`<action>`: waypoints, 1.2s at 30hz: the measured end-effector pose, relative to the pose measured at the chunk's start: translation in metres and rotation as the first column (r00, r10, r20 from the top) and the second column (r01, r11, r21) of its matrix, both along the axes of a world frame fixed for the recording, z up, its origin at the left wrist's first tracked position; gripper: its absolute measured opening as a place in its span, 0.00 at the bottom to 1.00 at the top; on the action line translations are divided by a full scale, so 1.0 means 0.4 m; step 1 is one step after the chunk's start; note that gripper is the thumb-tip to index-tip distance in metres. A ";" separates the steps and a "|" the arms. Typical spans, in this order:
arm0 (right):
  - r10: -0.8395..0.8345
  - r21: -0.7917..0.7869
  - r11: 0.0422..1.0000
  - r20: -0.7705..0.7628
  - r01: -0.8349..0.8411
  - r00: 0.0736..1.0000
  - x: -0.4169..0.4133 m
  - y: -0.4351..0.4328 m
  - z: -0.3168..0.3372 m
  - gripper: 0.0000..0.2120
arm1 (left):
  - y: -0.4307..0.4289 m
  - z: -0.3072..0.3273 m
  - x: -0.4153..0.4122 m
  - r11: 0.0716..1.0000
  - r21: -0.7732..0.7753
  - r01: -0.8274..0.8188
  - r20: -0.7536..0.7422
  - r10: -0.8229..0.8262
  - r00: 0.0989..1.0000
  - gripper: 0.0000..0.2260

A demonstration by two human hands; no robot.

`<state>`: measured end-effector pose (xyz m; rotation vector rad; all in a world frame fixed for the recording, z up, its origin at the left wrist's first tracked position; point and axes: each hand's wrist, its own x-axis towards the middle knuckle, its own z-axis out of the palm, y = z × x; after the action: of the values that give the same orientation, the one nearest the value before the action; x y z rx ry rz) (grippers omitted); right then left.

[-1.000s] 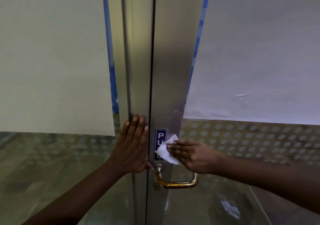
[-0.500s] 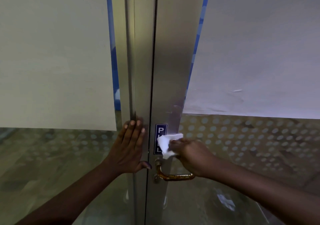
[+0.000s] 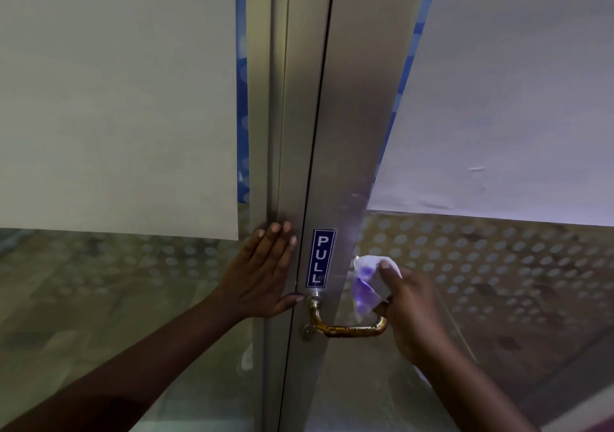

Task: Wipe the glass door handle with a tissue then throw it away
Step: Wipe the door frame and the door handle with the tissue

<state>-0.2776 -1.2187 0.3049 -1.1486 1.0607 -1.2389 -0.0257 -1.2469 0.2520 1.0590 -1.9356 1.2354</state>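
Frosted glass panels and a brushed metal door frame (image 3: 352, 132) fill my view, with dotted film on the lower glass and a blue PULL sticker (image 3: 320, 258) just above the handle.

From the fingertips outward: on my right hand (image 3: 412, 312) the thumb and fingers (image 3: 387, 267) are pinched shut around a crumpled white tissue (image 3: 367, 285), which bulges out to the left of the grip and carries a purple tint — glare or a stain, I cannot tell which. The tissue hangs just above the right end of the door handle (image 3: 349, 330), close to the bend where the bar turns back toward the door; whether it is pressing on the metal or just off it I cannot tell. The wrist and forearm run off to the lower right.

My left hand (image 3: 262, 275) lies flat and spread, holding nothing, palm against the neighbouring frame with the thumb tip reaching toward the handle's base. It looks to be bracing the door.

The handle is a brass-coloured bar, mottled with dark brownish patches along its length, so I judge the wiping is under way but not finished — the horizontal bar and the post near the sticker look untouched or at least not clean. Left to do: work the tissue along the bar, then carry it to a bin. No bin is in view, so the throwing-away step has not begun.
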 end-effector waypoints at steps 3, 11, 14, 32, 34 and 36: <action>-0.116 -0.163 0.985 -0.335 0.064 0.935 0.035 -0.014 -0.035 0.14 | -0.007 -0.006 -0.008 1.000 0.007 0.012 -0.001 -0.012 1.000 0.38; -0.172 -0.301 0.926 -0.872 -0.226 0.457 0.151 0.005 -0.143 0.06 | -0.027 -0.021 -0.014 0.998 -0.015 0.056 -0.029 -0.057 0.998 0.36; -0.297 -0.385 0.867 -0.909 -0.316 0.292 0.184 0.018 -0.146 0.06 | -0.030 -0.026 -0.013 0.998 -0.019 0.062 -0.029 -0.063 0.998 0.36; -0.449 -0.394 0.840 -0.891 -0.373 -0.072 0.230 0.036 -0.146 0.10 | -0.035 -0.025 -0.013 0.997 -0.050 0.065 -0.028 -0.066 0.997 0.33; -0.398 -0.343 0.876 -0.911 -0.338 -0.110 0.228 0.028 -0.151 0.09 | -0.036 -0.027 -0.013 0.997 -0.060 0.056 -0.020 -0.057 0.998 0.33; -0.369 -0.330 0.902 -0.924 -0.278 -0.103 0.231 0.019 -0.160 0.12 | -0.039 -0.029 -0.013 0.996 -0.073 0.043 -0.017 -0.045 0.999 0.35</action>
<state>-0.1852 -1.2111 0.2410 -2.6945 1.9949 -0.3006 -0.0307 -1.2626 0.2404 0.9827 -1.8756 1.2576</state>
